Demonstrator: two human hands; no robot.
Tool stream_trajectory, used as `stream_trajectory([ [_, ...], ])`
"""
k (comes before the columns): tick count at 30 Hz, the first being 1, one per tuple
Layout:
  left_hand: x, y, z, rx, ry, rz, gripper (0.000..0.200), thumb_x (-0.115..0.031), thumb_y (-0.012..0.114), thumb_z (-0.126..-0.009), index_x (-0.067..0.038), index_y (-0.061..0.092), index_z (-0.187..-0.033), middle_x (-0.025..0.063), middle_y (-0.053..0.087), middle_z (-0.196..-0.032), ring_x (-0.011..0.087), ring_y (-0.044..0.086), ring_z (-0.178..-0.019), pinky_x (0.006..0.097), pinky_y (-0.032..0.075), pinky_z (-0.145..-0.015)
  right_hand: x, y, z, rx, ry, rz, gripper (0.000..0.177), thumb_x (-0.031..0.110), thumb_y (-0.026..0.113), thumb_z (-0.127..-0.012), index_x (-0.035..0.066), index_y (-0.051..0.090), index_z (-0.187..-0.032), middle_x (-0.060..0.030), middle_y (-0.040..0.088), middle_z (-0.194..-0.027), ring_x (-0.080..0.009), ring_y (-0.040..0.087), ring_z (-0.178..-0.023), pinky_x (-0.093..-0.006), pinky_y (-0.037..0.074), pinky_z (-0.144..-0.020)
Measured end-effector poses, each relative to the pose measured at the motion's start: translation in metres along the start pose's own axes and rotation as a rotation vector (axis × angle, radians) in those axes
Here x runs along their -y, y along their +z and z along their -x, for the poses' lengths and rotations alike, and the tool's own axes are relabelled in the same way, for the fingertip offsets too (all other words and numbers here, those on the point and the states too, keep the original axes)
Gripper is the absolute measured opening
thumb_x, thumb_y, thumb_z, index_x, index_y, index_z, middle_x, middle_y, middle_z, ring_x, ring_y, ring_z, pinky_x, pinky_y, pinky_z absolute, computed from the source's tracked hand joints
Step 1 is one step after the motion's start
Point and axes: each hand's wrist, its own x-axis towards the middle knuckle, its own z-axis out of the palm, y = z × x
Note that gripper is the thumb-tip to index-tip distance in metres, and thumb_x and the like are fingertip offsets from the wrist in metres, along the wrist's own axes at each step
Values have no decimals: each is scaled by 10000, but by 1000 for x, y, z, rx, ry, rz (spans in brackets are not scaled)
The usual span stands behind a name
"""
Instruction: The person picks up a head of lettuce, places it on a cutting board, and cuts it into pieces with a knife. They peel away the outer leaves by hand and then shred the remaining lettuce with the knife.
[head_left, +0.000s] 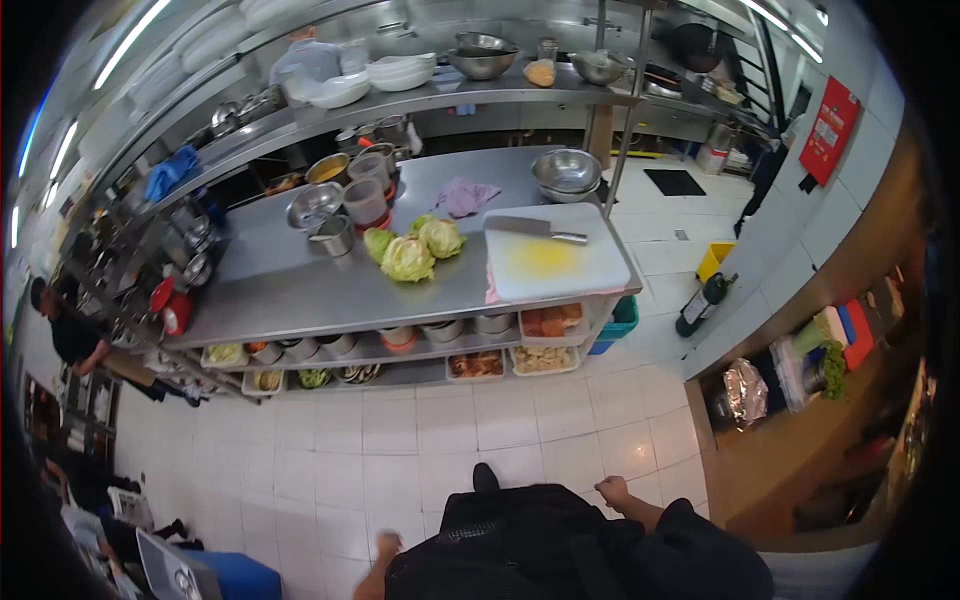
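Lettuce and cutting board on steel surface; both hands low, well apart from it

Far left: person in dark clothing. Red scale at left end of the steel surface. Next, a steel bowl, a steel pot and clear containers. Left hand over the tiled floor, blurred; cannot tell whether clenched or released. Lettuce heads grouped mid-surface; purple cloth behind them. Knife lies flat across the rear of the white cutting board, handle pointing right; board stained yellow. Nested bowls just behind. Right hand beside the wearer's body, fingers appearing curled; cannot tell how tightly. Far right: foil-wrapped bundle.
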Motion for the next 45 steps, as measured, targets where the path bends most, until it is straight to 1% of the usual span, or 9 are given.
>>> stream_trajectory([
  [3, 55, -126, -222, -287, -334, 147, 147, -130, 638, -880, -27, 739, -910, 205, 758, -926, 390, 737, -884, 536, 583, -799, 39, 5, -4, -28, 34, -329, 164, 151, 761, -850, -10, 731, -866, -141, 701, -730, -247, 682, -623, -416, 573, -548],
  [5, 9, -238, -327, -640, -185, 367, 311, -243, 710, -922, 26, 723, -1079, 240, 756, -1007, 401, 729, -973, 500, 573, -889, 60, 24, -6, -126, -8, -406, 90, 86, 733, -864, -3, 719, -860, -87, 673, -706, -200, 644, -629, -342, 533, -578],
  [7, -81, -355, -394, -637, 17, 654, 436, -251, 798, -869, 34, 707, -1186, 217, 746, -1017, 370, 723, -968, 459, 555, -888, 51, 57, -51, -378, -167, -229, 74, 72, 750, -868, 2, 725, -869, -58, 663, -704, -165, 615, -624, -328, 505, -596],
  [10, -210, -462, -433, -675, 12, 142, 917, -352, 891, -751, -30, 489, -1510, 244, 501, -1539, 398, 532, -1368, 516, 455, -1093, 88, 30, -69, -362, -246, -458, 94, 93, 757, -891, 4, 726, -902, -29, 652, -709, -124, 588, -611, -314, 463, -548],
  [12, -242, -489, -481, -652, 48, 48, 1055, -383, 914, -714, -59, 390, -1570, 237, 404, -1609, 418, 460, -1426, 552, 407, -1134, 134, -3, -69, -381, -250, -595, 79, 84, 739, -911, 8, 723, -924, -17, 639, -711, -104, 569, -616, -292, 449, -555],
  [20, -288, -547, -603, -306, -184, -275, 1467, -449, 1006, -530, -98, 165, -1679, 296, 175, -1717, 497, 325, -1533, 629, 301, -1219, 367, -135, -145, -466, -679, -628, 41, 47, 682, -976, 11, 702, -970, 3, 593, -705, -67, 508, -657, -240, 420, -608],
  [28, -307, -543, -614, -229, -170, -189, 1039, -260, 925, -578, -90, 416, -1468, 237, 468, -1456, 466, 579, -1296, 596, 425, -1116, 539, -185, -237, -470, -1268, 172, 417, 64, 753, -818, 53, 682, -1229, -174, 617, -1304, -416, 563, -1216, -532, 472, -1014],
  [38, -394, -572, -578, -238, 29, -284, 988, -250, 864, -625, -132, 443, -1512, 182, 518, -1409, 451, 566, -1273, 612, 406, -1060, 577, -191, -272, -316, -1042, 519, 491, 92, 682, -834, 113, 626, -1322, -162, 664, -1194, -403, 636, -1112, -568, 504, -934],
  [45, -472, -483, -569, -7, 349, 117, 856, -195, 842, -660, -17, 453, -1401, 204, 513, -1376, 458, 542, -1246, 562, 424, -1049, 531, -225, -177, 20, -712, 49, 326, 128, 608, -982, 18, 544, -1282, -258, 701, -888, -499, 668, -819, -572, 518, -750],
])
